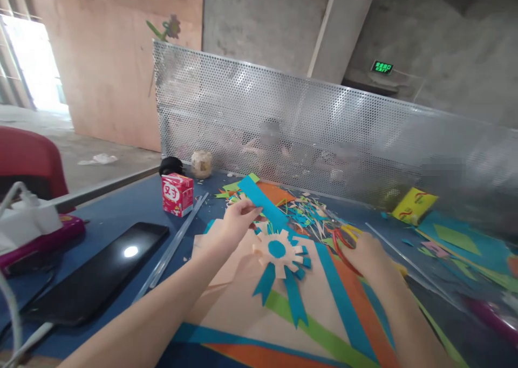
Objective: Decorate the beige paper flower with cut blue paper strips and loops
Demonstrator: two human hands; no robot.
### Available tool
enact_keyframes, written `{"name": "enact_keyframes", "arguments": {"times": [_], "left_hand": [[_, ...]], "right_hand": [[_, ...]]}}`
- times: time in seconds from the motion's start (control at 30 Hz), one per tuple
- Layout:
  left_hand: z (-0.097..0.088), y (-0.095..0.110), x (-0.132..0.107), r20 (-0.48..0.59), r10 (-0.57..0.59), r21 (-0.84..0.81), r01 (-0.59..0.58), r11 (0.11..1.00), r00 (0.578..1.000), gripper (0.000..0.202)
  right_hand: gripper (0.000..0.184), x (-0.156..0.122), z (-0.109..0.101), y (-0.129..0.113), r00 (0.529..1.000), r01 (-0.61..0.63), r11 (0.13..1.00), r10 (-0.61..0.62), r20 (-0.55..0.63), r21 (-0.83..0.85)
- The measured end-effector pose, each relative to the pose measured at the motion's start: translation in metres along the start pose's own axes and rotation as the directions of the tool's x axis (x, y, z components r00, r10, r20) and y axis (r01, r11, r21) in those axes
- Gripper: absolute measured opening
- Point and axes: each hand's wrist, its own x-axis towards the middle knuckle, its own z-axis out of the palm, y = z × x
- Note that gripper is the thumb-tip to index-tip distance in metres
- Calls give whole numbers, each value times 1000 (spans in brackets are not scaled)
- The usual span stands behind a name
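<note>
My left hand pinches the edge of a blue felt strip, which slants down to the right over the felt sheets. My right hand is closed around the handles of a pair of scissors, with red and yellow showing near the fingers; the blades are hard to make out. Between the hands lies a rosette of pale peach and blue felt, with a blue round centre and two notched blue tails. Under it are a pale peach felt sheet and blue, orange and green strips.
Behind the hands is a pile of felt scraps. To the left are a black phone, clear sticks, a red box and a jar. A yellow packet sits right. A perforated metal screen borders the table.
</note>
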Motion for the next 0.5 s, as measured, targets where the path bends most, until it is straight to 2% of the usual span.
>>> {"name": "enact_keyframes", "arguments": {"times": [0.17, 0.3, 0.33, 0.4, 0.47, 0.5], "left_hand": [[-2, 4, -1, -40, -17, -32, 16, 999, 999, 22], [1, 10, -3, -39, 4, -48, -6, 999, 999, 22], [1, 12, -3, -43, 15, -50, -17, 999, 999, 22], [-1, 17, -2, -44, 76, -39, -78, 996, 996, 20], [-5, 23, 0, -39, 196, -10, -197, 980, 980, 18], [-7, 26, 1, -36, 260, -1, -260, 966, 965, 16]], "right_hand": [[35, 7, 1, -3, 997, 53, 963, -35, -71, 265], [36, 6, 1, -6, 980, 197, 831, -176, -90, 520], [36, 4, 1, -7, 972, 231, 768, -214, -101, 598], [32, 0, 1, -9, 950, 274, 567, -284, -128, 777], [29, -7, 2, -13, 931, 244, 344, -345, -120, 907], [31, -11, 3, -16, 924, 208, 290, -371, -91, 934]]}}
